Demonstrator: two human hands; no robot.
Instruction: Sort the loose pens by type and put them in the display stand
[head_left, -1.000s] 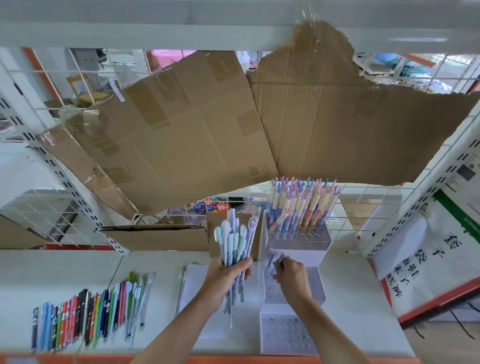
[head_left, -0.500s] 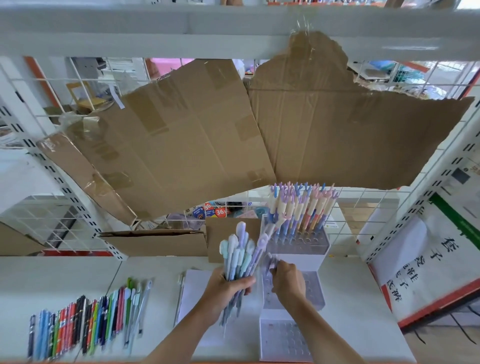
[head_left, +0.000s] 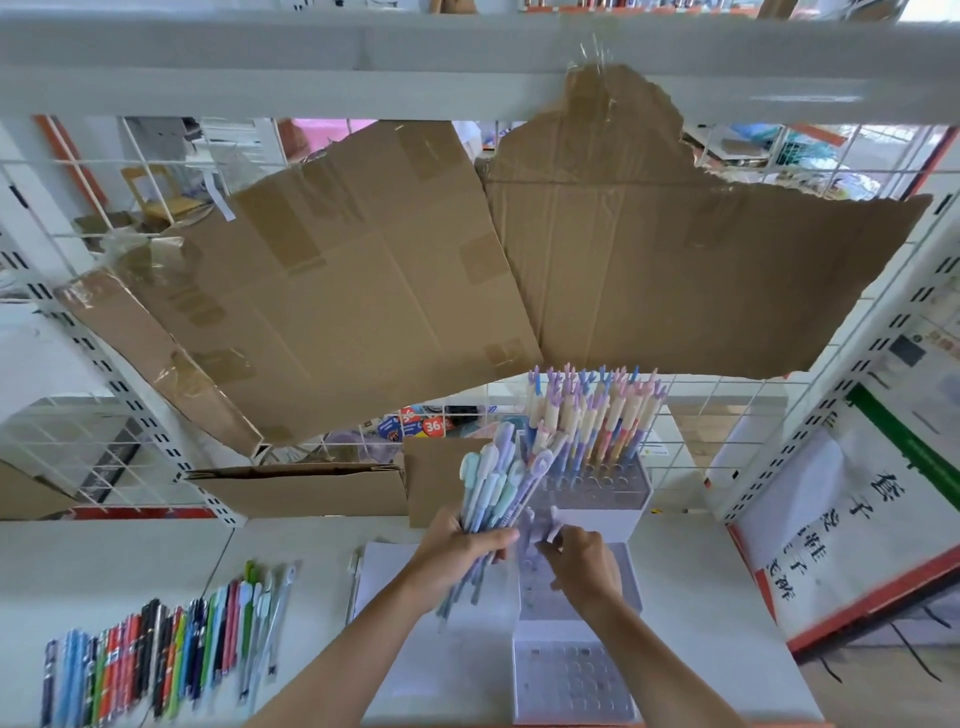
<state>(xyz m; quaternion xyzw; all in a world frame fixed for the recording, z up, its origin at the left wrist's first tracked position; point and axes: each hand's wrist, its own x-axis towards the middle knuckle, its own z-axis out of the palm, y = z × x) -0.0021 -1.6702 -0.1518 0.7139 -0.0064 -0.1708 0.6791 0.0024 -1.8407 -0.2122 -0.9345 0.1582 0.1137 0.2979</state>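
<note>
Step in hand: loading display stand (head_left: 582, 525). Left hand (head_left: 457, 551) grips pastel pen bunch (head_left: 498, 488); right hand (head_left: 582, 564) pinches one pen beside it, over middle tier. Next: seat tip in free hole.

The left hand (head_left: 457, 551) now tilts its bundle of pastel pens (head_left: 493, 488) rightward, so the caps lean against the display stand (head_left: 592, 499); one second earlier the bundle stands nearly upright. The right hand (head_left: 582, 564) sits closer to the left hand, its fingers pinching blurred lilac pens (head_left: 540, 525) just beside the bundle.
</note>
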